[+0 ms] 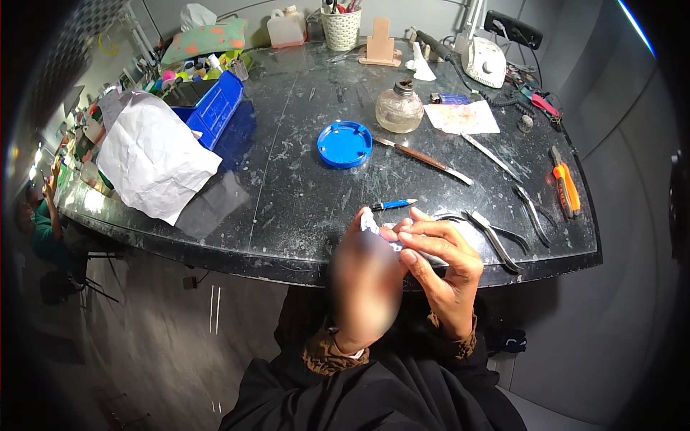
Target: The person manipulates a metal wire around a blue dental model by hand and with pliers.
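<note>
Both hands close together, left hand [363, 284] and right hand [442, 262] curled, pinching a small white piece [369, 222].

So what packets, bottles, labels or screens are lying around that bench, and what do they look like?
Plastic jug: back edge, squarish, translucent white.
Glass bottle: bench centre, round, clear, dark cap.
Tissue pack: back left, soft, green with orange patches.
Paper note: right of the bottle, white, pink-stained.
No screens in view.
</note>
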The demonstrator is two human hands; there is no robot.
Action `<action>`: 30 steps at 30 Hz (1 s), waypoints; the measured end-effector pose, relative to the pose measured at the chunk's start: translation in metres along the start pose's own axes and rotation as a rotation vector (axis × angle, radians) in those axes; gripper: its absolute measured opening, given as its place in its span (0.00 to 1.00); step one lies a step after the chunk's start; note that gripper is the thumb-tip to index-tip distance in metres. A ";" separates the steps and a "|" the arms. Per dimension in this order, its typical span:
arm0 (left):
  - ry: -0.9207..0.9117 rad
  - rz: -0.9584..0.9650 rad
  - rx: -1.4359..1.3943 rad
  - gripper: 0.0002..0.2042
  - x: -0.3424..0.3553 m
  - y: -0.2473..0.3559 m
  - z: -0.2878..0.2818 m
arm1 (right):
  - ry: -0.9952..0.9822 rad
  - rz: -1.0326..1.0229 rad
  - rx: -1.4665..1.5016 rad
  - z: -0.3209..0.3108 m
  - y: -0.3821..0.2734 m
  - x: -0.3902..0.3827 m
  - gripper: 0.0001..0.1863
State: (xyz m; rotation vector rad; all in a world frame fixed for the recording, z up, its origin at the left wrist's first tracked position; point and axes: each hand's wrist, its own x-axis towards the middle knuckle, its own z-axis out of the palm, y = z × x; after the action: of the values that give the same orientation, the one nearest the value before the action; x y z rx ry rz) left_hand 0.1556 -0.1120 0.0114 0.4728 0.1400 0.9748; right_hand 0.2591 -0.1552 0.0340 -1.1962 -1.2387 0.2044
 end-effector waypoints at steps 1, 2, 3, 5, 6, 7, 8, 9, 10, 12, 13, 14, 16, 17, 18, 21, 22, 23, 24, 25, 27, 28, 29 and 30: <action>0.000 0.000 0.000 0.27 0.000 0.000 0.001 | -0.004 0.001 0.003 -0.001 0.000 0.000 0.12; 0.003 -0.001 0.004 0.27 0.000 0.000 0.002 | -0.004 0.001 0.003 -0.001 0.000 0.000 0.12; 0.007 -0.002 0.007 0.27 0.000 0.000 0.003 | -0.005 -0.001 0.008 -0.001 0.001 0.000 0.12; 0.010 0.001 0.021 0.27 0.000 -0.001 0.001 | -0.005 -0.002 0.012 -0.002 0.001 0.000 0.12; 0.013 0.004 0.034 0.27 0.000 -0.002 0.000 | -0.003 0.015 0.011 -0.002 -0.001 -0.001 0.12; 0.013 0.004 0.035 0.27 0.000 -0.002 0.002 | -0.001 0.033 0.012 -0.002 -0.002 -0.001 0.12; 0.045 0.012 0.090 0.25 0.000 -0.002 0.004 | -0.001 0.033 0.013 -0.002 -0.001 -0.001 0.12; 0.077 0.019 0.146 0.24 0.000 -0.002 0.005 | -0.002 0.036 0.019 -0.002 -0.001 0.000 0.12; 0.076 0.018 0.145 0.24 -0.001 -0.002 0.005 | -0.002 0.038 0.023 -0.002 -0.001 0.000 0.12; 0.069 0.019 0.159 0.24 -0.001 -0.003 0.005 | -0.007 0.035 0.021 -0.003 0.000 -0.001 0.12; 0.071 0.019 0.159 0.24 -0.001 -0.003 0.005 | -0.014 0.032 0.022 -0.003 0.000 -0.001 0.12; 0.078 0.019 0.175 0.24 -0.001 -0.003 0.006 | -0.015 0.032 0.023 -0.003 0.000 -0.001 0.12; 0.086 0.018 0.190 0.24 -0.001 -0.003 0.005 | -0.026 0.028 0.023 -0.003 0.000 0.000 0.12; 0.086 0.014 0.183 0.24 0.000 -0.003 0.005 | -0.025 0.028 0.023 -0.004 0.001 0.000 0.12; 0.086 0.011 0.175 0.24 0.000 -0.003 0.005 | -0.033 0.028 0.018 -0.004 0.002 -0.001 0.12; 0.065 0.027 0.166 0.24 0.000 -0.003 0.004 | -0.045 0.023 0.028 -0.006 0.005 -0.002 0.13; 0.065 0.027 0.166 0.24 0.000 -0.003 0.003 | -0.048 0.019 0.043 -0.006 0.005 -0.002 0.13; 0.053 0.034 0.160 0.24 0.000 -0.002 0.003 | -0.049 0.020 0.043 -0.006 0.005 -0.003 0.13; 0.041 0.041 0.155 0.24 -0.001 -0.002 0.002 | -0.030 0.057 0.071 -0.006 0.004 -0.004 0.14; 0.041 0.041 0.155 0.24 0.000 -0.002 0.002 | -0.012 0.095 0.099 -0.006 0.004 -0.005 0.14; 0.035 0.050 0.148 0.23 0.001 -0.002 0.004 | -0.010 0.097 0.094 -0.006 0.005 -0.006 0.15; 0.036 0.050 0.148 0.23 0.001 -0.002 0.005 | -0.007 0.099 0.089 -0.006 0.006 -0.007 0.15; 0.036 0.046 0.136 0.23 0.001 -0.002 0.005 | -0.007 0.100 0.089 -0.006 0.006 -0.007 0.15; 0.037 0.042 0.124 0.23 0.001 -0.002 0.005 | -0.009 0.099 0.087 -0.006 0.006 -0.007 0.16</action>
State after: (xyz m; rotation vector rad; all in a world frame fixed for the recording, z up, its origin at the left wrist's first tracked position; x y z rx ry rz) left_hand 0.1589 -0.1139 0.0153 0.5737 0.2256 1.0202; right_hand 0.2644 -0.1610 0.0261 -1.1828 -1.1674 0.3338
